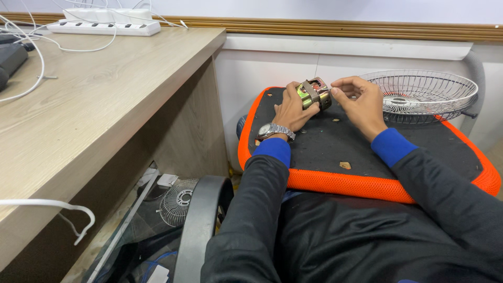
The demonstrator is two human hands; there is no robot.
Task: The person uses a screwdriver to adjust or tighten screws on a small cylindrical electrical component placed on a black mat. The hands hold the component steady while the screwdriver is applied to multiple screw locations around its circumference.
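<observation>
A small electric motor with a brass-coloured metal frame and visible copper winding rests on a black seat pad with an orange rim. My left hand, with a metal wristwatch, grips the motor from its left side. My right hand is at the motor's right side, fingers curled, fingertips touching or almost touching it. Both arms wear black sleeves with blue cuffs.
A white wire fan guard lies at the pad's far right. A wooden desk with a white power strip and cables stands to the left. Under it lie another fan guard and a black chair armrest. Small debris dots the pad.
</observation>
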